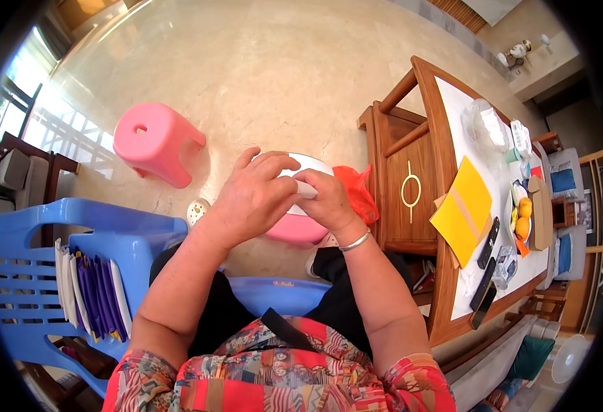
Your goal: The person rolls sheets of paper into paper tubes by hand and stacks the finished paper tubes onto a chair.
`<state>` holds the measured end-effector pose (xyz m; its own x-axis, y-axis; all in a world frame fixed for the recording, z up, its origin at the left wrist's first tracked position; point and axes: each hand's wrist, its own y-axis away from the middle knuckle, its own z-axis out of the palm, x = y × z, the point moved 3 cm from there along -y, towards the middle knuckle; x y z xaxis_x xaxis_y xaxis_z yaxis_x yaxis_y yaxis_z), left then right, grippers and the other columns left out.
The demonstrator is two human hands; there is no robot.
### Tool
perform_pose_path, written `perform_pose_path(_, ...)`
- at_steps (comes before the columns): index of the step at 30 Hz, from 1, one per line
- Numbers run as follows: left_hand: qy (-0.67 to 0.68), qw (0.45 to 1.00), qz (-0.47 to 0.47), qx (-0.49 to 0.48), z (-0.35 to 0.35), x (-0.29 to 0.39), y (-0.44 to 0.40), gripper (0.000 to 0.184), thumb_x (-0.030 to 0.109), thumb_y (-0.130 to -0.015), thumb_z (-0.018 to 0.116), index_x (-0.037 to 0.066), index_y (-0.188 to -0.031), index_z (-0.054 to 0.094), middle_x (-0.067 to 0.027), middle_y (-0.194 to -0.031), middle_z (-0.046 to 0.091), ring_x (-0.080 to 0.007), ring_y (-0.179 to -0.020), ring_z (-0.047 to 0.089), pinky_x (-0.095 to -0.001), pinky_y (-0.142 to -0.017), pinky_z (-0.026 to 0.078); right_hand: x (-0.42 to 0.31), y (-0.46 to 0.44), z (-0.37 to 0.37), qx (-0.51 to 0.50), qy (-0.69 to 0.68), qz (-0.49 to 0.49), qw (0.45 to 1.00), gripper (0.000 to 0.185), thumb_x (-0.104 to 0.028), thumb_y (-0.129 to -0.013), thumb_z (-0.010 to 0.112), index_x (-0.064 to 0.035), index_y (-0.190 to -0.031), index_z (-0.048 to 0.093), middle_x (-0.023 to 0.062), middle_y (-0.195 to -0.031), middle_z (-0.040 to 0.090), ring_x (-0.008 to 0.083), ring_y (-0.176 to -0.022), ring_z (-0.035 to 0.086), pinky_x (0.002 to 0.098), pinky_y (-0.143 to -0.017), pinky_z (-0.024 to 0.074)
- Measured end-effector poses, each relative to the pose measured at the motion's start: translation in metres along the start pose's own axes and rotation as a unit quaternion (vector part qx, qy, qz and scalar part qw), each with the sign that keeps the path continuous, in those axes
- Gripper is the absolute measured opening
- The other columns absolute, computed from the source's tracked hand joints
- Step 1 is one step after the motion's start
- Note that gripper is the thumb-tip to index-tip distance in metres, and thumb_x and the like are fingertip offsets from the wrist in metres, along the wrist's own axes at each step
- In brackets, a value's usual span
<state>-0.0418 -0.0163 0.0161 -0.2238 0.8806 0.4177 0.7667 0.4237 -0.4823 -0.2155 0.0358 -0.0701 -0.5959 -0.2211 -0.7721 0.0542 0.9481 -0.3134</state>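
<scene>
My left hand (253, 199) and my right hand (326, 202) meet in front of me, above a low pink object with a white top (313, 163). Between the fingers of both hands is a small white piece (306, 190), rolled or folded in shape; its kind I cannot make out. The thumb and fingers of my right hand are closed on its right end. My left hand is bent around its other end, with one finger raised. My fingers hide part of the piece. A red plastic bag (356, 194) lies just beyond my right hand.
A pink stool (154, 141) stands ahead on the left. Beside me, a blue plastic chair (119, 223) holds purple and white folded items (95, 295). At right, a wooden table (463, 123) carries a yellow envelope (468, 209), remote controls (483, 295) and fruit (522, 220).
</scene>
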Motion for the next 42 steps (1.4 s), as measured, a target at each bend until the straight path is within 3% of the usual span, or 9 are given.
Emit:
perform_pose_path(4,0.016,1.000,-0.010,-0.022,-0.003,-0.005,0.002,0.012,0.012,-0.085,0.078,0.007,-0.090,0.068,-0.0077,-0.119,0.067,-0.0273,-0.114,0.065,-0.0565,-0.106,0.044,0.002,0.001,0.003,-0.039,0.011,0.008,0.999,0.021,-0.021,-0.087,0.080,-0.0052,-0.099,0.073,0.0147,-0.087,0.074,0.0310,-0.078,0.072,0.0384,-0.069,0.0559)
perform_pose_path(7,0.031,0.999,-0.015,-0.018,-0.006,-0.009,0.003,0.013,0.013,-0.085,0.080,0.008,-0.090,0.070,-0.0063,-0.119,0.067,-0.0266,-0.113,0.065,-0.0565,-0.107,0.043,0.006,0.003,0.006,-0.091,-0.081,0.056,0.991,0.025,-0.026,-0.092,0.079,-0.0029,-0.102,0.074,0.0143,-0.087,0.074,0.0258,-0.077,0.071,0.0363,-0.069,0.0549)
perform_pose_path(13,0.017,0.999,-0.037,-0.025,-0.015,-0.010,0.003,0.013,0.013,-0.085,0.080,0.008,-0.093,0.071,-0.0047,-0.117,0.068,-0.0258,-0.113,0.065,-0.0564,-0.109,0.043,0.008,0.004,0.010,-0.155,-0.153,0.167,0.962,0.027,-0.027,-0.096,0.077,-0.0021,-0.104,0.075,0.0064,-0.083,0.072,0.0139,-0.077,0.064,0.0330,-0.071,0.0520)
perform_pose_path(16,0.003,0.999,-0.047,-0.023,-0.018,-0.010,0.004,0.011,0.012,-0.087,0.078,0.008,-0.094,0.071,-0.0049,-0.117,0.068,-0.0259,-0.113,0.065,-0.0564,-0.109,0.042,0.012,0.005,0.013,-0.134,-0.195,0.167,0.957,0.025,-0.026,-0.097,0.076,-0.0022,-0.104,0.075,0.0050,-0.083,0.070,0.0122,-0.078,0.062,0.0325,-0.072,0.0516)
perform_pose_path(27,0.009,0.997,-0.032,-0.067,-0.019,-0.013,0.005,0.010,0.012,-0.091,0.073,0.007,-0.098,0.069,-0.0073,-0.117,0.068,-0.0274,-0.117,0.063,-0.0557,-0.109,0.042,0.007,0.004,0.010,-0.158,-0.152,0.180,0.959,0.025,-0.024,-0.096,0.076,-0.0012,-0.104,0.075,0.0051,-0.086,0.072,0.0119,-0.080,0.063,0.0310,-0.074,0.0527)
perform_pose_path(30,0.026,0.999,-0.033,-0.027,-0.023,-0.008,0.003,0.020,0.010,-0.087,0.076,0.006,-0.106,0.069,-0.0090,-0.118,0.068,-0.0298,-0.115,0.063,-0.0532,-0.106,0.045,0.004,0.004,0.011,-0.116,-0.204,0.153,0.960,0.023,-0.023,-0.096,0.077,-0.0016,-0.104,0.074,0.0019,-0.087,0.071,0.0099,-0.081,0.062,0.0289,-0.074,0.0518)
perform_pose_path(34,0.076,0.987,-0.009,0.140,-0.034,0.002,-0.004,0.041,0.004,-0.077,0.081,0.005,-0.117,0.070,-0.0138,-0.117,0.069,-0.0348,-0.107,0.064,-0.0462,-0.094,0.050,0.008,0.002,0.009,-0.063,-0.288,0.143,0.945,0.021,-0.023,-0.096,0.078,-0.0027,-0.101,0.074,-0.0027,-0.088,0.067,0.0076,-0.082,0.060,0.0261,-0.073,0.0504)
perform_pose_path(37,0.052,0.985,0.013,0.165,-0.026,-0.003,-0.001,0.040,0.003,-0.075,0.081,0.005,-0.114,0.072,-0.0139,-0.115,0.069,-0.0337,-0.102,0.065,-0.0442,-0.088,0.052,0.000,0.003,-0.003,-0.068,-0.325,0.212,0.919,0.021,-0.023,-0.096,0.078,-0.0034,-0.100,0.073,-0.0028,-0.087,0.065,0.0069,-0.082,0.059,0.0254,-0.072,0.0494)
perform_pose_path(42,0.046,0.985,0.038,0.164,-0.017,0.000,-0.003,0.041,0.000,-0.076,0.080,0.012,-0.115,0.076,-0.0119,-0.116,0.068,-0.0293,-0.093,0.064,-0.0414,-0.083,0.052,0.002,0.004,0.002,-0.047,-0.330,0.158,0.930,0.017,-0.021,-0.096,0.078,-0.0049,-0.100,0.072,-0.0035,-0.088,0.065,0.0052,-0.079,0.056,0.0239,-0.069,0.0474)
